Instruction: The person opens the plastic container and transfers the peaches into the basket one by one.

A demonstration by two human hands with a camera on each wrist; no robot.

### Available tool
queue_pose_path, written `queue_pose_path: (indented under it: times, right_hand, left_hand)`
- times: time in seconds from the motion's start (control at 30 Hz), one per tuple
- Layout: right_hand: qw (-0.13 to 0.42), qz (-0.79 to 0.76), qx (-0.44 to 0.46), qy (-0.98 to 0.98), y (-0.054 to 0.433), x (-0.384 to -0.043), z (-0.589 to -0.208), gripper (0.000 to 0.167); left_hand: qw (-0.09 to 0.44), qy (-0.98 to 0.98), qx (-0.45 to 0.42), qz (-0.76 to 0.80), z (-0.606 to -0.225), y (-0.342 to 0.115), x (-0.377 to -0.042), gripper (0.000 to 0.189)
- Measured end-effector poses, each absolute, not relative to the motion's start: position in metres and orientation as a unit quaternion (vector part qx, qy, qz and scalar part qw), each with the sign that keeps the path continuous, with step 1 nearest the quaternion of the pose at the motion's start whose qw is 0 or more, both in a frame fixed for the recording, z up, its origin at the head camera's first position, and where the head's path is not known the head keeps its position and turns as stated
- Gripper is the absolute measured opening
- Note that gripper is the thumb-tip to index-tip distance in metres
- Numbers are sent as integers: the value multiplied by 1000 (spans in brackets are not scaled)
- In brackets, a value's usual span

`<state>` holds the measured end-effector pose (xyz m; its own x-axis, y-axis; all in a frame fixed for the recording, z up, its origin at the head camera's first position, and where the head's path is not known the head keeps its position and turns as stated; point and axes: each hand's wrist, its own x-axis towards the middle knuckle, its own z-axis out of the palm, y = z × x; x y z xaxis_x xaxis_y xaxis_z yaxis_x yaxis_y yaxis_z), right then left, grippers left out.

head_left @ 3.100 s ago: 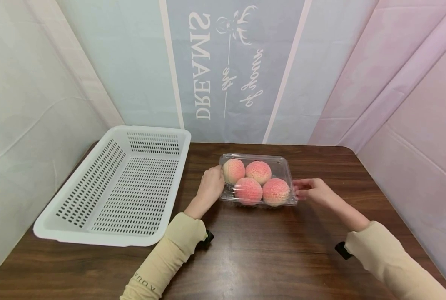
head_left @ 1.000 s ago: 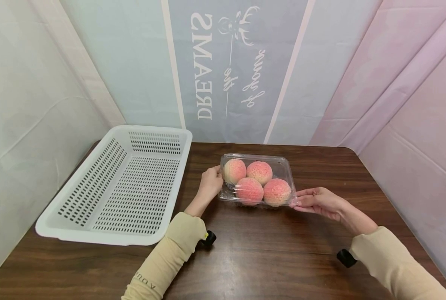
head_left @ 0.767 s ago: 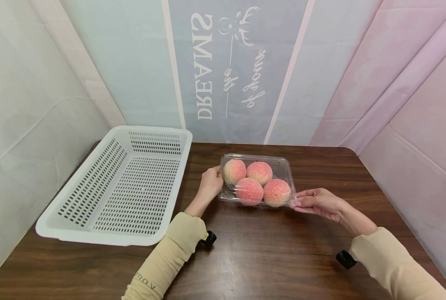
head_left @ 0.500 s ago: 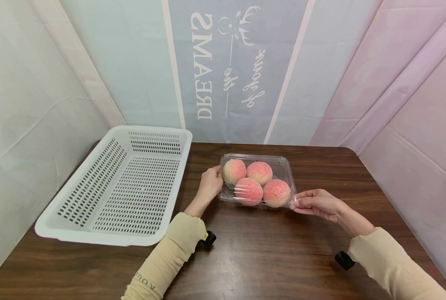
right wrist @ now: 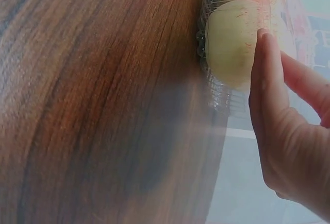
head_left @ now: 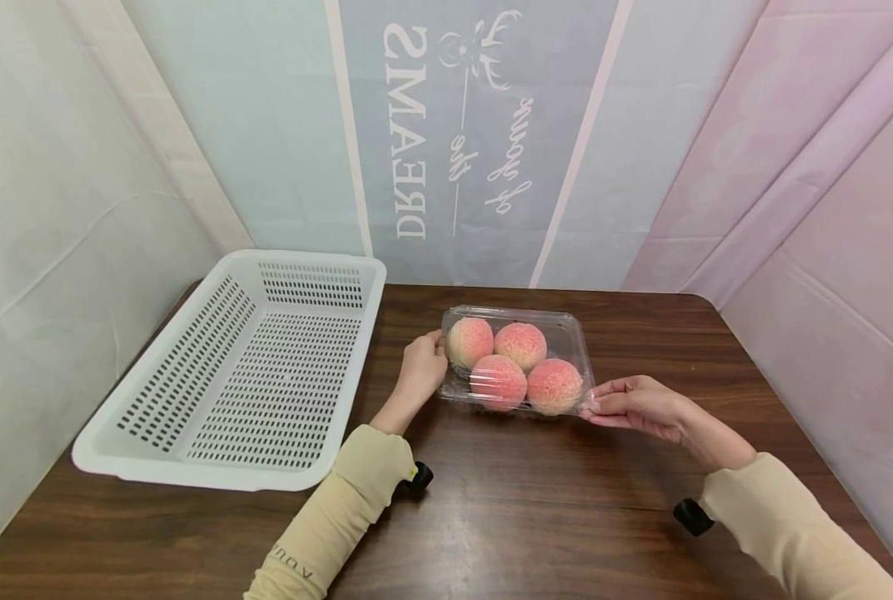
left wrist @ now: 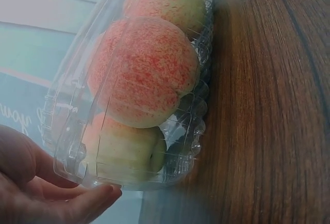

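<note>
A clear plastic clamshell box [head_left: 564, 337] with its lid down lies on the table, filled with several pink and cream peaches [head_left: 498, 382]. My left hand [head_left: 421, 368] pinches the rim at the box's left end. In the left wrist view, that hand's thumb and fingers [left wrist: 98, 199] meet at the lip of the box [left wrist: 67, 126]. At the front right corner, my right hand [head_left: 641, 406] pinches the rim between thumb and fingers. In the right wrist view, its straight fingers [right wrist: 267, 74] overlap the near end of the box, beside a pale peach [right wrist: 229, 44].
A large white plastic basket [head_left: 374, 308] with slotted walls and floor stands on the left of the dark wood table [head_left: 506, 517]. A printed cloth backdrop [head_left: 476, 250] rises right behind the table, with fabric walls at both sides.
Since the earliest frame my right hand has slid from the box's right side toward its front right corner and now pinches there. The left hand, box and peaches stay almost in place.
</note>
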<state>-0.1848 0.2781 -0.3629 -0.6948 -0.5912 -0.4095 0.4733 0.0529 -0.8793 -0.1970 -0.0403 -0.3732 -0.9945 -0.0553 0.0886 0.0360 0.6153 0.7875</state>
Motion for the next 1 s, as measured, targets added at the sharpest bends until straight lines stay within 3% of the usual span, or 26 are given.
queue_pose_path:
  times: [0.3,1.0]
  right_hand:
    - [342,-651,-42,677,277,-183,-356,46]
    - [304,-584,-51,751,273,-185,-349,52]
  left_hand:
    - [64,-915,-5,-399,-371,-43,-193,28]
    - [57,-907,0,-418,-371,-44,-182,28]
